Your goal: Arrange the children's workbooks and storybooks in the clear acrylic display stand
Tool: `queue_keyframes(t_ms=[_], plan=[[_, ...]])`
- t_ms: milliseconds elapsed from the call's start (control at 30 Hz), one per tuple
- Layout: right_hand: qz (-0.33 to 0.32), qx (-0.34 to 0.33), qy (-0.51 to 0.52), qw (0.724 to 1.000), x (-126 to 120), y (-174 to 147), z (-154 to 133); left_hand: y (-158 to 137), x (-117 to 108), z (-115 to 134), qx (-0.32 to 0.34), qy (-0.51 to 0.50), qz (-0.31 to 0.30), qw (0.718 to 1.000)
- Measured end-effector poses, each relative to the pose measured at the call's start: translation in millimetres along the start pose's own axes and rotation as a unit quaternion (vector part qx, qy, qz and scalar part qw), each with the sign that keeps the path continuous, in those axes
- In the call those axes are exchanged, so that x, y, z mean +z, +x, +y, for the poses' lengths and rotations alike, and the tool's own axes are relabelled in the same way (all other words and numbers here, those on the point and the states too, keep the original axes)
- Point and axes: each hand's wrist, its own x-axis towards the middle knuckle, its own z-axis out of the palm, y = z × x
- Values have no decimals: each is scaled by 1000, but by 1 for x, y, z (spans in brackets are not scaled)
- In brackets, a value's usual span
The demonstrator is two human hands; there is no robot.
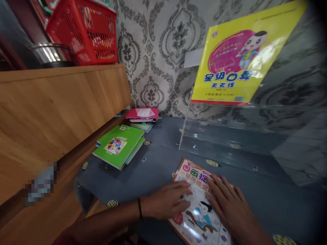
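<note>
A glossy picture book (195, 199) with a brown border lies at a slant on the dark grey-blue tablecloth, its illustrated cover facing up. My left hand (167, 199), with a dark band at the wrist, rests on the book's left side, fingers reaching over the cover and slightly blurred. Along the right side of the same book lies my right hand (228, 200), flat with fingers stretched out. Neither hand grips anything. Both hands hide parts of the cover, including some of the title.
Behind the book stands a clear acrylic rack (217, 132) bearing a yellow workbook (230, 54). Green books (133, 143) and a small pile topped by a pink book (131, 113) lie to the left. A red basket (84, 34) and metal pot (52, 52) sit on a wooden cabinet (63, 109).
</note>
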Motion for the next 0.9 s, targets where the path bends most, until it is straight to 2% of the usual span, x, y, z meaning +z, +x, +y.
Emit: queue_keyframes(t_ms=[167,300,400,533,633,700,767,833,900], plan=[[-12,3,1,1000,-3,0,0,14,-17,-26,-34,133,-3,990],[-36,23,-9,999,-15,-2,-17,24,-10,-31,-77,202,15,976],[-67,13,-9,998,-26,-4,-36,28,-1,-29,-86,216,36,972],[-67,-2,2,998,-31,-6,-48,32,1,-27,-83,144,56,984],[-74,16,18,997,-29,-8,-49,34,1,-29,-90,-14,111,990],[-94,28,35,995,-30,-8,-49,34,6,-30,-123,-185,164,961],[-119,37,57,991,-35,-7,-50,36,13,-29,-169,-347,200,901],[-133,56,84,986,-43,-4,-53,39,20,-24,-192,-449,215,845],[-130,87,122,980,-51,-1,-56,43,25,-16,-196,-518,224,802]])
